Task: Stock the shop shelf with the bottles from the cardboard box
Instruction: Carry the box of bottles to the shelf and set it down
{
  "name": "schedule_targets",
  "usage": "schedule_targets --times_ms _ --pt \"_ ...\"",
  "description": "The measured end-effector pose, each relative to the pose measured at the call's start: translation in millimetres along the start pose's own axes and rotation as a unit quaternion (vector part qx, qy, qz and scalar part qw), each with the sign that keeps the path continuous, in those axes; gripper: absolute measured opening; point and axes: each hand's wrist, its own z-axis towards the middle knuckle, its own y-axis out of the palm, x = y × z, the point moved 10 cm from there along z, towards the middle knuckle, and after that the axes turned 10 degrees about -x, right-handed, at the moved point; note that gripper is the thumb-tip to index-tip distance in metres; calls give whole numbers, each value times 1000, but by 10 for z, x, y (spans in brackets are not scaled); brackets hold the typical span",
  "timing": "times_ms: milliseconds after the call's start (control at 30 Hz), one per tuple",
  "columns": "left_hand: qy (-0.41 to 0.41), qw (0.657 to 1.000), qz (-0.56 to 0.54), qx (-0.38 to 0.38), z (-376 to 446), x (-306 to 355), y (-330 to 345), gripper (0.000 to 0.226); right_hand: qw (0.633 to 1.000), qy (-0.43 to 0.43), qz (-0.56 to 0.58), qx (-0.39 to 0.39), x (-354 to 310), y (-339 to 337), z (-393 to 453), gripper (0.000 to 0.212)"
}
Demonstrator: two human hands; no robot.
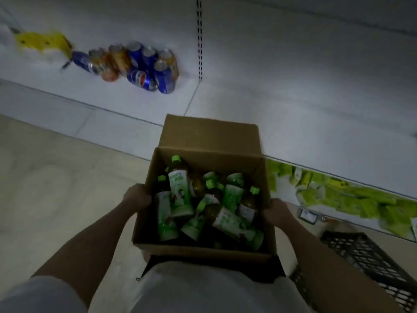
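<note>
The left hand (137, 197) and right hand (276, 212) grip the cardboard box (203, 249) of green-capped bottles (180, 193) at centre. Keeping it level, the person should set it down by the white shelf (293, 98) at 12 o'clock.

Bottles (180, 195) in box (209, 136), shelf (293, 98) behind, cans (140, 66) on shelf far left, crate (370, 263) right.

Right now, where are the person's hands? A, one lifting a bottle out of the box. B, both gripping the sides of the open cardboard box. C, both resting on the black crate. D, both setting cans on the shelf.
B: the left hand clasps the left wall of the cardboard box and the right hand clasps its right wall, with the green-capped bottles lying loose inside, untouched.
</note>
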Motion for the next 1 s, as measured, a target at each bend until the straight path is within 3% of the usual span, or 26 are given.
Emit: schedule_targets --times_ms 133,333,433,600,1000 --pt "-9 999 30 -33 69 149 499 23 998 52 3 -35 673 204 8 43" --pt "-15 996 64 -56 632 78 1011 15 997 62 32 -39 1157 660 423 47" --pt "-17 995 77 -57 913 40 1189 16 994 87 53 -46 1425 952 603 36" --pt "-10 995 88 -55 1293 -82 1516 3 990 103 95 -21 1734 1305 907 30" --pt "14 999 42 -25 2465 -58 2018 4 986 110 117 50 2111 1484 2071 11"
